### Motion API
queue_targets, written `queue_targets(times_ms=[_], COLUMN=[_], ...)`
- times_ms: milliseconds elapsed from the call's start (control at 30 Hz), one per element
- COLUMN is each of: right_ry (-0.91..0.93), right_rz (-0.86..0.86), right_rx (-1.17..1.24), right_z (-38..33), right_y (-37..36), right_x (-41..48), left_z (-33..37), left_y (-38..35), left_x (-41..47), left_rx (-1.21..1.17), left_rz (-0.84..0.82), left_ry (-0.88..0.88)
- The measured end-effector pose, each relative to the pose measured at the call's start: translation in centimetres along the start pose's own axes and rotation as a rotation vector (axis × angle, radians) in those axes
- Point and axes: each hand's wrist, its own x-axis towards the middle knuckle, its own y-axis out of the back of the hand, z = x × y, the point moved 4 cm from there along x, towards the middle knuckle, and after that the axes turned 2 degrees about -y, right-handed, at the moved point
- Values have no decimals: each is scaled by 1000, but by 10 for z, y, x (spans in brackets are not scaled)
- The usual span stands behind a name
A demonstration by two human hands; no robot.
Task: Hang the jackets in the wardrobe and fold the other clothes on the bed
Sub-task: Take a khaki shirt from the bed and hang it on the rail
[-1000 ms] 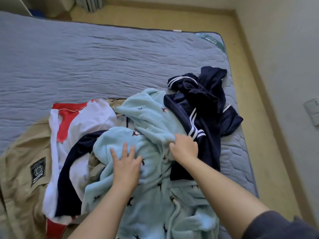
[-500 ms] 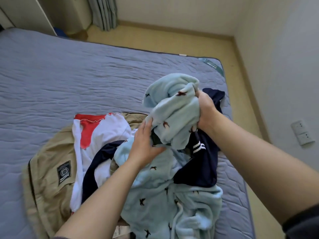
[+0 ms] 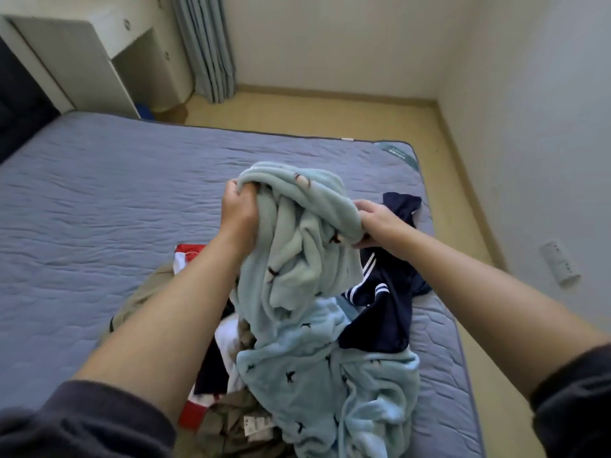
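A light blue fleece garment with small dark bird prints hangs bunched above the clothes pile. My left hand grips its upper left fold. My right hand pinches its right edge. Its lower part still lies on the pile. Under it sit a navy garment with white stripes, a red, white and navy top and a tan jacket, largely hidden by my arms. All lie on the grey-blue quilted bed.
A white cabinet and a grey curtain stand beyond the bed's far side. Yellow floor runs along the far and right sides. The right wall carries a white socket.
Both hands have lifted the fleece garment higher off the pile. My left hand moved from its underside to grip its top fold. The camera tilted up, revealing the cabinet and curtain.
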Motion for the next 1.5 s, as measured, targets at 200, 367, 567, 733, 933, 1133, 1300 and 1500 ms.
queue_targets(times_ms=[200, 367, 567, 733, 933, 1133, 1300, 1500], right_ry=[63, -8, -102, -147, -55, -160, -306, -209], right_rz=[-94, 360, 407, 432, 374, 374, 146, -242], right_rx=[32, 688, 676, 466, 289, 139, 386, 491], right_z=[4, 23, 42, 58, 70, 77, 78, 93], right_y=[-33, 19, 60, 108, 126, 129, 124, 37], right_x=[-37, -32, -26, -36, -34, -18, -15, -16], left_z=[36, 28, -46, -42, -51, -58, -60, -48], left_y=[-49, -48, -43, -33, -23, -20, -34, -103], left_x=[-36, -55, -72, -32, -3, 1, -17, -60], left_rx=[-255, 147, 283, 252, 550, 616, 213, -205], left_rz=[-315, -709, -694, -287, -238, -154, -270, -314], left_ry=[204, -56, 151, 107, 71, 135, 520, 363])
